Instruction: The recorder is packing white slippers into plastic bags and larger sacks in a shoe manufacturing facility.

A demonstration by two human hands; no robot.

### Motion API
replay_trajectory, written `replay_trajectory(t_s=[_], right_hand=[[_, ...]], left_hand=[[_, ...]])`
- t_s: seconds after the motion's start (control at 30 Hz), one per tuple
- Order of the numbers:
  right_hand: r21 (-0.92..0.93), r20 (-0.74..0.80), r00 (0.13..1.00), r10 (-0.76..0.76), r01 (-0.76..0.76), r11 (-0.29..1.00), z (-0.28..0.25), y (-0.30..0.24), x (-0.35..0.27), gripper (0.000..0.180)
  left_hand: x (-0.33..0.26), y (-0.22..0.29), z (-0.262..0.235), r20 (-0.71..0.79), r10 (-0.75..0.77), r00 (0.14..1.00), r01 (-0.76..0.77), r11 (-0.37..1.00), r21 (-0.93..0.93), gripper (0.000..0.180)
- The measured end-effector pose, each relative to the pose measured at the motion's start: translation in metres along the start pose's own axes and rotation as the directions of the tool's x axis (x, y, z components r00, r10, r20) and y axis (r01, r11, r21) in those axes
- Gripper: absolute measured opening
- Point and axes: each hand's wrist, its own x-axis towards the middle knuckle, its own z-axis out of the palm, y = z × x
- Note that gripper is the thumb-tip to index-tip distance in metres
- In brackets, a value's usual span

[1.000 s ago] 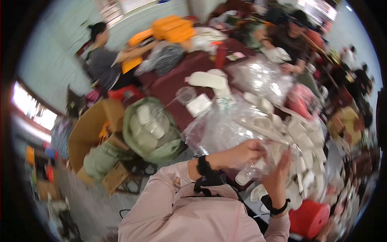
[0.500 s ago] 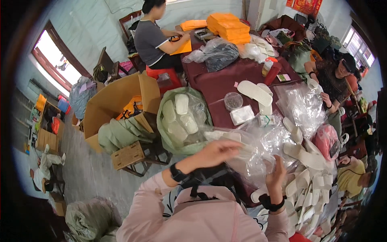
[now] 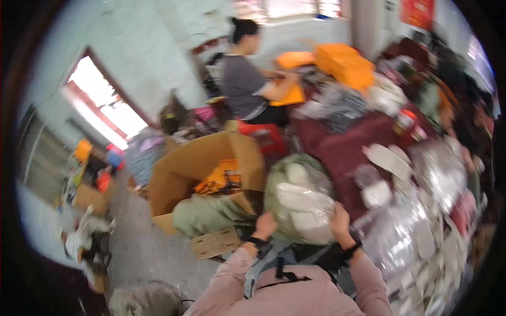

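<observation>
Pale slippers in a clear plastic bag lie across the mouth of the green sack, over other white slippers. My right hand is at the bag's right edge, its fingers closed against the plastic. At the sack's lower left rim is my left hand. Its fingers are smeared by motion, so its grip does not show. Both wrists wear black bands.
A large cardboard box with orange items stands left of the sack, beside a wooden stool. On the maroon table lie clear plastic bags and loose slippers. Across it, a person handles orange sheets.
My hands have moved from over the clear bags on the table to the green sack. Bagged slippers now lie over its mouth. The whole view has swung, shifting the scene right and down.
</observation>
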Motion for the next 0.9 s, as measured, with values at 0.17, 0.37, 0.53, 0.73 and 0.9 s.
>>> replay_trajectory(t_s=[0.17, 0.37, 0.53, 0.73, 0.9], right_hand=[[0.036, 0.268, 0.958, 0.105, -0.119, 0.992, 0.063, 0.014, 0.016, 0.029], [0.105, 0.457, 0.889, 0.025, -0.082, 0.991, 0.103, -0.006, 0.046, 0.092], [0.029, 0.483, 0.865, -0.134, 0.137, 0.99, 0.07, -0.009, 0.047, 0.092], [-0.018, 0.297, 0.954, 0.03, -0.025, 1.0, -0.009, 0.035, -0.013, 0.06], [-0.084, 0.225, 0.932, 0.284, -0.272, 0.959, -0.096, 0.104, -0.107, 0.036]], left_hand=[[-0.002, 0.018, -0.021, 0.165, 0.039, 0.985, -0.029, 0.997, -0.066, 0.056], [0.009, -0.011, -0.015, 0.256, 0.012, 0.967, 0.032, 0.985, -0.167, 0.052], [0.025, -0.004, -0.021, 0.265, 0.005, 0.964, 0.05, 0.978, -0.202, 0.042], [0.034, -0.003, -0.03, 0.181, 0.205, 0.962, -0.238, 0.954, 0.184, 0.036], [0.065, 0.034, -0.014, 0.506, -0.236, 0.83, 0.227, 0.971, 0.08, 0.032]])
